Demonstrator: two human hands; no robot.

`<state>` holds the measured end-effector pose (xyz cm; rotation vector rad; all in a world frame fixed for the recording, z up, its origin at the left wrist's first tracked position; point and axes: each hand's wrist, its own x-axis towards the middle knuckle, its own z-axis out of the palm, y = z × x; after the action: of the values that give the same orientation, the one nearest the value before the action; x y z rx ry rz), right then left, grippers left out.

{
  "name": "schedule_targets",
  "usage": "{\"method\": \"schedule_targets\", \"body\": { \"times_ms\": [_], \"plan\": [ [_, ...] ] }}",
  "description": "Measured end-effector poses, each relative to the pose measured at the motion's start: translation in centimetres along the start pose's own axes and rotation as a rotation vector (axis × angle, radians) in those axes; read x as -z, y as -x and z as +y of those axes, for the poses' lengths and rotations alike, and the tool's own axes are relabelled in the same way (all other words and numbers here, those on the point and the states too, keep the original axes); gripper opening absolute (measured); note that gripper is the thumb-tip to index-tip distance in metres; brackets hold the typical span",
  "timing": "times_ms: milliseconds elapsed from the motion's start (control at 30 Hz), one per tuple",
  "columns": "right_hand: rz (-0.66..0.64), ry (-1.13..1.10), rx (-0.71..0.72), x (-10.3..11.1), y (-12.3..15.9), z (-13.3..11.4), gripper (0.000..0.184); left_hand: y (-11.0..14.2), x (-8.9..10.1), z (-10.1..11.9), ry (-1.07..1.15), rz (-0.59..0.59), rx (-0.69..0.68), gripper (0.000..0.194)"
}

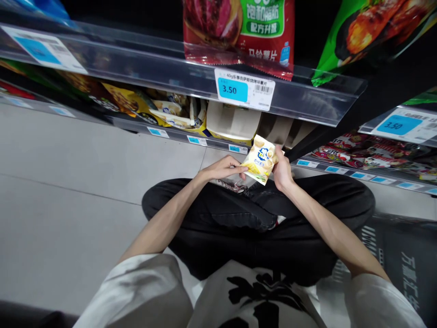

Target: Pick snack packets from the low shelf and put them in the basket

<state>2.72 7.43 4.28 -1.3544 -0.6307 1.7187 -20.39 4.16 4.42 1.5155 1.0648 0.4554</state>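
Between my two hands is a small cream and yellow snack packet [261, 159] with a blue logo, tilted and facing up. My left hand [227, 167] pinches its lower left corner. On its right edge my right hand [282, 171] has the thumb and fingers closed. Just beyond the packet, on the bottom shelf, stands an open cardboard display box [234, 119] with pale inner walls. To its left, similar small packets [174, 111] lie in a yellow box.
Above, a shelf with a clear front rail [153, 77] holds a red chip bag [239, 32] and a green bag [368, 36]. Red snack packs [362, 150] fill the lower right shelf. My crossed legs [218, 209] lie below my hands. A dark printed mat [399, 255] is at right.
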Motion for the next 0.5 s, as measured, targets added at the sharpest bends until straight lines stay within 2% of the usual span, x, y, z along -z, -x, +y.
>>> {"method": "schedule_targets", "body": {
  "times_ms": [100, 200, 267, 367, 433, 500],
  "plan": [
    [-0.070, 0.058, 0.112, -0.3, 0.6, -0.3, 0.043, -0.2, 0.2, -0.2, -0.021, 0.036, 0.019, 0.041],
    [-0.132, 0.217, 0.235, -0.3, 1.2, -0.6, 0.040, -0.1, 0.2, -0.2, -0.005, 0.072, -0.035, 0.035],
    [-0.183, 0.405, 0.305, -0.2, 1.9, -0.8, 0.041, 0.1, 0.1, -0.2, 0.039, 0.117, -0.085, 0.038],
    [-0.278, 0.689, 0.426, 0.0, 3.1, -1.4, 0.042, 0.7, -0.4, 0.0, 0.129, 0.266, -0.126, 0.044],
    [-0.385, 0.886, 0.511, 0.0, 4.0, -2.0, 0.041, 1.1, -0.9, 0.4, 0.138, 0.350, -0.129, 0.042],
    [-0.509, 1.095, 0.582, 0.0, 4.7, -2.7, 0.045, 1.4, -1.2, 1.0, 0.076, 0.360, -0.118, 0.037]
  ]
}}
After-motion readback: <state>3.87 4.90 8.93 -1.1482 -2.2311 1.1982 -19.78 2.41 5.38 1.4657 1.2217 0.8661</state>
